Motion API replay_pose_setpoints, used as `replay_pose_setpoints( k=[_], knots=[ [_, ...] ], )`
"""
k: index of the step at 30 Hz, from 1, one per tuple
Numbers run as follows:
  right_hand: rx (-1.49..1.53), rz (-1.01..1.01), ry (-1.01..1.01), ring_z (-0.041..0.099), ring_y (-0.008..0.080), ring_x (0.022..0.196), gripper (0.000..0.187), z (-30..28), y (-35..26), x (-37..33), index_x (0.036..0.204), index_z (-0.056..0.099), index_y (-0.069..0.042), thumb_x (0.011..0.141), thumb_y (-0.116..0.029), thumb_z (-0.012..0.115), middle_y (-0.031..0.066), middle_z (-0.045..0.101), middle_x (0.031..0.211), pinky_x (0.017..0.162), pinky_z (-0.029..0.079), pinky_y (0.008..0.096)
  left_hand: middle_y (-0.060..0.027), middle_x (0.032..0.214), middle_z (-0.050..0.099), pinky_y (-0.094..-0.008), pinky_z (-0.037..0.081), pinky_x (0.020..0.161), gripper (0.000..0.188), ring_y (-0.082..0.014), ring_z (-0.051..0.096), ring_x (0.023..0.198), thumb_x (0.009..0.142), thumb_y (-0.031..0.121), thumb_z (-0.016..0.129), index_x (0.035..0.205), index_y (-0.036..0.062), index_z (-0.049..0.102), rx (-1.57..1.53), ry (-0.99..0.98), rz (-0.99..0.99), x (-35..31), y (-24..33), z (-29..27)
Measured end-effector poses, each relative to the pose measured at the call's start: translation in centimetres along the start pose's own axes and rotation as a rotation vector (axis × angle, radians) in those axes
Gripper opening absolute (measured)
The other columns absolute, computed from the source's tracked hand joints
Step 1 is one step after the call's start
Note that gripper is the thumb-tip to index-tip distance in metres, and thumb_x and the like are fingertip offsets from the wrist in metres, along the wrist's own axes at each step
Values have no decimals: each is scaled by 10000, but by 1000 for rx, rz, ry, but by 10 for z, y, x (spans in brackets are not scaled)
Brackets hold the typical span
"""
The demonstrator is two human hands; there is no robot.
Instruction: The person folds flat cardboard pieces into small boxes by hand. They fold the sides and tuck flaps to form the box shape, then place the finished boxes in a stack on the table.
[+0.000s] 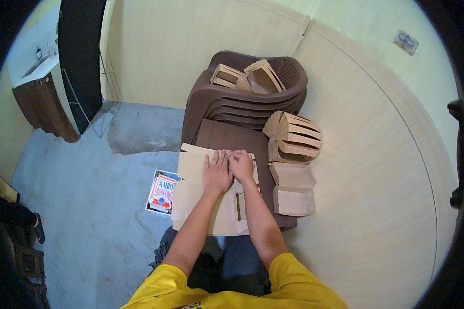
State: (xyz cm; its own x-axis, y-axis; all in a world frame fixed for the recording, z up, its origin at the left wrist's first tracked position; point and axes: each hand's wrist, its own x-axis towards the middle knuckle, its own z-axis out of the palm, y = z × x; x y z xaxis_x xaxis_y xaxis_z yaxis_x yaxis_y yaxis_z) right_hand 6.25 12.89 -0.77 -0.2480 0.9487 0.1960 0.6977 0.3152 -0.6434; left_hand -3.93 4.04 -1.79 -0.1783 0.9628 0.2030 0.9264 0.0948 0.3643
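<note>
A flat, die-cut cardboard box blank (193,203) lies on the brown seat (221,135) in front of me, with flaps and a slot on its right side. My left hand (217,177) rests palm down on its upper part, fingers stretched out. Close beside it, my right hand (241,165) has its fingers bent and pressed together at the blank's upper right flap. The fingertips of the right hand are partly hidden, but they seem to grip the cardboard there.
Open folded cardboard boxes (265,77) sit on the stacked brown chairs (216,105). More boxes (296,136) and an opened box (294,188) lie along the right. A small box with a card pack (162,191) stands at the left. A wall (366,154) curves round the right.
</note>
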Motion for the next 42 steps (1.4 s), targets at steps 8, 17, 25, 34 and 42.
replay_pose_setpoints(
  k=[8, 17, 25, 34, 42],
  knots=[
    [-203, -150, -205, 410, 352, 1444, 606, -17, -3, -28, 1565, 585, -153, 1112, -530, 441, 87, 494, 1547, 1198, 299, 573, -68, 1806, 273, -545, 58, 1364, 665, -298, 142, 1691, 1108, 403, 344, 1727, 161, 326, 54, 4, -31, 2, 0, 1],
    [-400, -124, -243, 263, 418, 1589, 750, -18, -10, -15, 1644, 497, -165, 1093, -664, 394, 143, 292, 1755, 1278, 195, 622, -48, 1816, 243, -532, 34, 1369, 661, -317, 104, 1694, 1119, 423, 304, 1731, 172, 316, 27, -47, -12, 2, -1, -4],
    [-110, -85, -134, 318, 435, 1564, 748, -39, -25, -17, 1622, 504, -72, 1091, -599, 496, 206, 329, 1738, 1294, 226, 558, -107, 1795, 284, -562, 96, 1362, 715, -343, 169, 1680, 1080, 430, 416, 1728, 145, 310, 52, -12, -32, -2, 7, -20],
    [-16, -140, 151, 639, 377, 1057, 461, -98, 2, -223, 1414, 590, -9, 1005, -199, 688, 185, 660, 1139, 946, 517, 480, -127, 1455, 641, -592, 239, 1311, 380, -370, 491, 1480, 881, 41, 650, 1253, 114, 679, -451, 324, -359, -13, -22, -33],
    [-24, -165, 143, 646, 380, 1058, 535, -87, 27, -215, 1402, 599, -1, 896, -78, 755, 194, 648, 1177, 973, 523, 495, -60, 1495, 637, -708, 168, 1306, 362, -349, 427, 1554, 838, 252, 698, 1195, 201, 739, -271, -120, 307, -106, -38, -67]
  ],
)
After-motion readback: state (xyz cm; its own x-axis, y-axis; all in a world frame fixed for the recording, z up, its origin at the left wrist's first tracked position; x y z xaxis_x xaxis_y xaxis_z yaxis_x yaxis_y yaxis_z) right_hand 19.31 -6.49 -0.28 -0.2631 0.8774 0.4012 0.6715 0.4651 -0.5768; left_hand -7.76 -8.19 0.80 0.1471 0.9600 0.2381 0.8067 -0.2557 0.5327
